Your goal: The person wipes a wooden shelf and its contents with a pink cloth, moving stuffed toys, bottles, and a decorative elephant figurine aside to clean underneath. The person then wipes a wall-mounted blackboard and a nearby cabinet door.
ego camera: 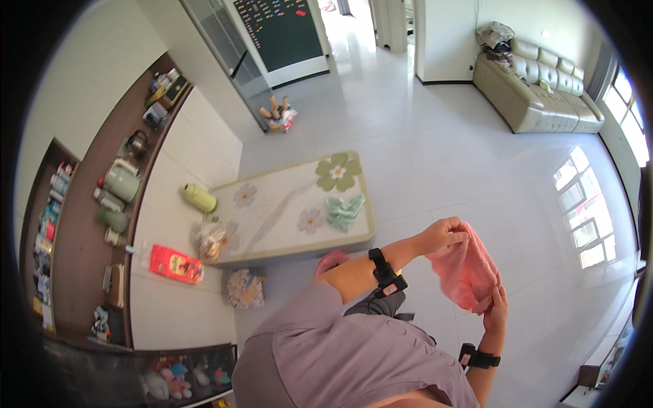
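A pink cloth [467,268], which looks like a small towel, hangs in the air between my two hands. My left hand [446,235] pinches its upper edge. At the lower right, my right hand [495,305] grips the opposite edge. The cloth is partly spread, with folds, above the tiled floor [520,204]. A crumpled light green cloth [345,212] lies on the near right end of a low table [285,204] with a flower pattern. Below the table's near edge, a pink rounded thing [331,261] is partly hidden by my left arm.
On the left, a green bottle [200,198], a plastic bag [211,239] and a red packet [176,264] stand or lie by the cabinet [168,204]. A patterned bag [245,289] rests below the table. A leather sofa [535,97] stands at the back right.
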Tool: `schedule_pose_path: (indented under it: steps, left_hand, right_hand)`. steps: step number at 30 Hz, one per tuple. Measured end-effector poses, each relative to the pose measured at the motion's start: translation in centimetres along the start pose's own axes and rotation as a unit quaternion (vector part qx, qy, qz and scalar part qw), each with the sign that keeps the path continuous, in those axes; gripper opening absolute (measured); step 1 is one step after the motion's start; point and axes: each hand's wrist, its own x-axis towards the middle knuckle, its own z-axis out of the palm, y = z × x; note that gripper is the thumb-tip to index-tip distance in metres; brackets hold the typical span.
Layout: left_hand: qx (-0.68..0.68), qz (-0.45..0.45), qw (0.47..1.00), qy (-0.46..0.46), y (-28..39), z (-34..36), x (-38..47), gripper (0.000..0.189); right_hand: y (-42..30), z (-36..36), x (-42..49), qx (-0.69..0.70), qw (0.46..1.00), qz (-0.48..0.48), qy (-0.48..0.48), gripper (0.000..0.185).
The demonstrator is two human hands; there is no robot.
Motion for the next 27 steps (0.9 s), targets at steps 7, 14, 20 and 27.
schedule_pose_path:
  steps: [7, 14, 20, 27]
  left_hand:
    - [0.152, 0.162, 0.975, -0.024, 2.3, -7.8, 12.1, 0.029]
    - [0.307, 0.213, 0.911, -0.173, 6.0, -14.9, 19.0, 0.032]
    - [0.318, 0.119, 0.899, -0.277, 3.4, -21.4, 24.0, 0.032]
    - [0.005, 0.055, 0.993, 0.107, 3.4, -38.4, 31.6, 0.022]
  right_hand:
    - [-7.0, 5.8, 13.2, -0.245, 0.969, -0.026, 0.015, 0.034]
    - [-11.4, 21.9, 23.0, 0.027, 0.949, 0.036, -0.311, 0.033]
    - [-9.8, 34.6, 35.9, -0.043, 0.928, 0.039, -0.368, 0.031]
    - [-7.8, 45.6, 55.5, 0.062, 0.922, 0.215, -0.314, 0.036]
